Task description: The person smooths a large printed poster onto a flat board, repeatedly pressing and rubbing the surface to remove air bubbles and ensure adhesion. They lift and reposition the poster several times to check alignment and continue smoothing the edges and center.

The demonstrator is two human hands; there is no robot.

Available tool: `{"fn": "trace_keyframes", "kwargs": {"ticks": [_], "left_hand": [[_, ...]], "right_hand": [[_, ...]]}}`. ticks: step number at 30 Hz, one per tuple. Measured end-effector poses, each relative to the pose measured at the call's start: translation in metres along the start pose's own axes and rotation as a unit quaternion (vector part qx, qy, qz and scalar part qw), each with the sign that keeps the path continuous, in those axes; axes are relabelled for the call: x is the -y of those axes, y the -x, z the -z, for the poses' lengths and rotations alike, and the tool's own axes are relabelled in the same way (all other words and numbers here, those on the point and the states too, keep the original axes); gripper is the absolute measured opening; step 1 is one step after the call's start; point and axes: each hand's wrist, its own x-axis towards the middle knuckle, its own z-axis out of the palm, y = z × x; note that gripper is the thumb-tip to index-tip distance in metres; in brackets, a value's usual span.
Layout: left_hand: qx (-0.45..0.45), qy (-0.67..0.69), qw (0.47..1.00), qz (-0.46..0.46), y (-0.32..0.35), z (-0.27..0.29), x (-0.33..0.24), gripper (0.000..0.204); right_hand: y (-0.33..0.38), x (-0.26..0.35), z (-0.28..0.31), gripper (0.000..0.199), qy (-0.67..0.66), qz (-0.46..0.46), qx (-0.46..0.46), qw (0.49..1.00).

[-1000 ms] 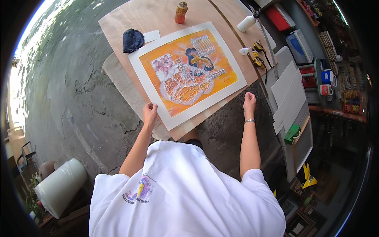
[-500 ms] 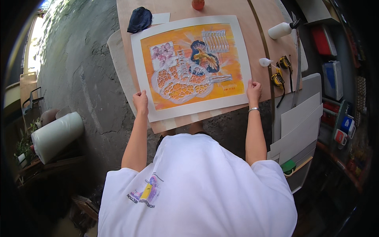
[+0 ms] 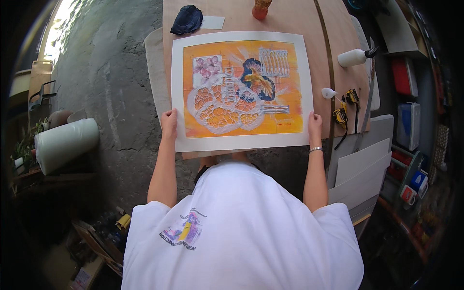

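Both my hands grip a matted artwork, a yellow-orange picture with white lace-like netting, pink flowers and a dark blue and gold shape, bordered by a wide white mat. My left hand is closed on the left edge near its lower corner. On the opposite edge, also low down, my right hand pinches the mat, a bracelet on that wrist. The artwork lies over the wooden tabletop, its lower edge near the table's front edge; whether it touches the wood I cannot tell.
Beyond the artwork are a dark blue cloth bundle, a white card and an orange-red container. Right of it stand a white bottle, a small white squeeze bottle and two tape measures. Grey boards lean at right.
The artwork has turned slightly clockwise in view and sits squarer before me, with a gap now between it and the white card. My view has shifted too. Both hands keep their hold.
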Motion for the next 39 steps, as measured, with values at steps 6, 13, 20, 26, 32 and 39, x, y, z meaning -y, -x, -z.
{"fn": "trace_keyframes", "kwargs": {"ticks": [6, 13, 20, 26, 32, 39], "left_hand": [[-0.001, 0.122, 0.992, -0.020, 0.022, 0.008, -0.008, 0.028], [0.019, 0.316, 0.944, -0.090, 0.002, -0.034, 0.016, 0.038], [-0.013, 0.382, 0.913, -0.141, 0.000, -0.038, 0.010, 0.037], [-0.052, 0.395, 0.902, -0.165, 0.015, -0.032, 0.012, 0.035], [-0.093, 0.380, 0.903, -0.176, 0.036, -0.028, 0.018, 0.033], [-0.135, 0.350, 0.912, -0.169, 0.060, -0.034, 0.013, 0.032]], "right_hand": [[0.026, 0.041, 0.003, 0.046, 0.081, 0.006, 0.001, 0.997], [0.020, 0.004, -0.037, 0.048, -0.152, 0.064, -0.085, 0.983], [-0.007, -0.005, -0.052, 0.049, -0.378, 0.007, -0.008, 0.926], [-0.023, 0.003, -0.075, 0.046, -0.416, -0.004, 0.007, 0.909], [-0.039, -0.013, -0.088, 0.047, -0.399, -0.010, 0.056, 0.915], [-0.057, -0.025, -0.094, 0.047, -0.393, -0.024, 0.103, 0.913]]}}
